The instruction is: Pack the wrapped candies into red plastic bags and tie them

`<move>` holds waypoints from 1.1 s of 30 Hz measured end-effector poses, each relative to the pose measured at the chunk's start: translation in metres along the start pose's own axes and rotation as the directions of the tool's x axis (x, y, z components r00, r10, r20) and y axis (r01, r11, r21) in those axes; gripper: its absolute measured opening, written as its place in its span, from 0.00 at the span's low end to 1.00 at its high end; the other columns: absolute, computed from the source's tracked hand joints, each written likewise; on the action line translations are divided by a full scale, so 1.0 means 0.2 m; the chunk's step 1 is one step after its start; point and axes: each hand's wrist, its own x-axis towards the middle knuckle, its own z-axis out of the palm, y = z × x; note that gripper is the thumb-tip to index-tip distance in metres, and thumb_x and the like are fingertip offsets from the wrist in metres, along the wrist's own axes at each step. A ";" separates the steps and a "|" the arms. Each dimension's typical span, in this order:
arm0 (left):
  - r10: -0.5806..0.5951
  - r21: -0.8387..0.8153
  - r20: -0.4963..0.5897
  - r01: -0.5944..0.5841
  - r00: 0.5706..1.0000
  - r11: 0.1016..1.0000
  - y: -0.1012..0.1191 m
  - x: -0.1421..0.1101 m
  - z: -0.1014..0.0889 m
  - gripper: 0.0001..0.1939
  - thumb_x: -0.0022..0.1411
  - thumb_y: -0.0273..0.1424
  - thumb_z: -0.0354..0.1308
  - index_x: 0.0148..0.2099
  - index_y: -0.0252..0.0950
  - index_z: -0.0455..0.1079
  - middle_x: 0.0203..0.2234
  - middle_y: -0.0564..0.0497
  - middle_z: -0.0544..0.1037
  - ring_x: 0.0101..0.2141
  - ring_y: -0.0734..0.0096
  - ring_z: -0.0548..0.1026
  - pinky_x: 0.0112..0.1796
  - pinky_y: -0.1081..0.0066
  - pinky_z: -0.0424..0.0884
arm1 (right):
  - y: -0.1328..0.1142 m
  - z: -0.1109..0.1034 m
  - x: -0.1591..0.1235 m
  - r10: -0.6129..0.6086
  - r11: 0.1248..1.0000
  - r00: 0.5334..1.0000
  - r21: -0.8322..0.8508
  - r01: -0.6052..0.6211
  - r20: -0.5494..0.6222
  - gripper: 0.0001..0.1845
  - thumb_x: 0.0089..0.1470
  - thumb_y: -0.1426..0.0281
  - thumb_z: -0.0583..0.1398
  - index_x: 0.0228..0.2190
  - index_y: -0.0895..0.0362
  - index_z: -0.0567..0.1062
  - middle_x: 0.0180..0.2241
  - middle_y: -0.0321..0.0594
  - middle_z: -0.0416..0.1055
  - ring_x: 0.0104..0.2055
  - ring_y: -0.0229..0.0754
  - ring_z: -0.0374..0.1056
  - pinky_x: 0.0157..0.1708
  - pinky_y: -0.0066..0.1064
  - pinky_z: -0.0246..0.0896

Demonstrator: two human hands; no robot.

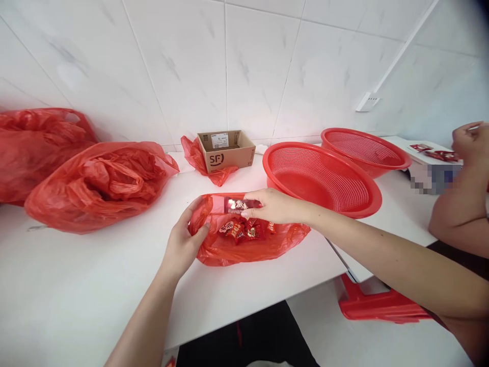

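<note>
A red plastic bag (252, 252) lies with its mouth spread on the white table, several small wrapped candies (252, 232) inside it. At the bag's left end, my left hand (185, 239) grips the edge of the plastic between thumb and fingers. My right hand (271, 205) reaches over from the right, closed on a dark red snack packet (240, 205) with light lettering. That packet is above the candies, near the back of the bag's opening. Part of its right end is hidden by my fingers.
Full red plastic bags (103, 178) lie at the left. Behind stands an open cardboard box (229, 153) on red plastic. Two red perforated baskets (324, 206) are at the right. Beyond them is another person's hand (471, 145). A red stool (378, 306) sits under the table edge.
</note>
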 end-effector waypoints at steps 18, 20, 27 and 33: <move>-0.051 0.110 -0.024 0.053 0.998 0.993 0.00 0.00 0.01 0.32 0.60 0.43 0.61 0.65 0.52 0.60 0.60 0.50 0.69 0.56 0.51 0.70 0.57 0.53 0.67 | 0.33 0.20 -0.61 -0.265 0.764 0.760 -0.610 -0.211 -0.594 0.15 0.65 0.65 0.52 0.40 0.55 0.78 0.35 0.40 0.80 0.34 0.46 0.75 0.37 0.40 0.65; -0.047 0.121 -0.041 0.052 0.998 0.991 0.00 0.01 0.02 0.32 0.60 0.44 0.60 0.65 0.52 0.60 0.60 0.50 0.69 0.56 0.52 0.71 0.55 0.54 0.68 | 0.34 0.19 -0.58 -0.303 0.748 0.742 -0.631 -0.203 -0.598 0.14 0.65 0.66 0.53 0.38 0.55 0.78 0.33 0.38 0.80 0.32 0.43 0.74 0.36 0.38 0.64; 0.241 0.451 -0.257 -0.104 0.936 0.886 0.08 -0.11 0.05 0.37 0.55 0.49 0.61 0.65 0.47 0.59 0.62 0.44 0.62 0.48 0.53 0.73 0.47 0.53 0.72 | 0.25 0.01 -0.53 -0.297 0.914 0.580 -0.402 -0.059 -0.758 0.10 0.64 0.68 0.55 0.41 0.54 0.76 0.40 0.41 0.78 0.42 0.44 0.73 0.42 0.37 0.66; 0.054 0.521 -0.373 0.162 0.926 0.838 0.04 -0.32 0.09 0.36 0.54 0.52 0.58 0.61 0.42 0.59 0.48 0.44 0.71 0.37 0.58 0.75 0.33 0.60 0.73 | 0.28 0.22 -0.59 -0.163 0.967 0.673 -0.253 -0.037 -0.721 0.13 0.58 0.62 0.61 0.42 0.54 0.72 0.41 0.45 0.75 0.42 0.48 0.71 0.41 0.41 0.67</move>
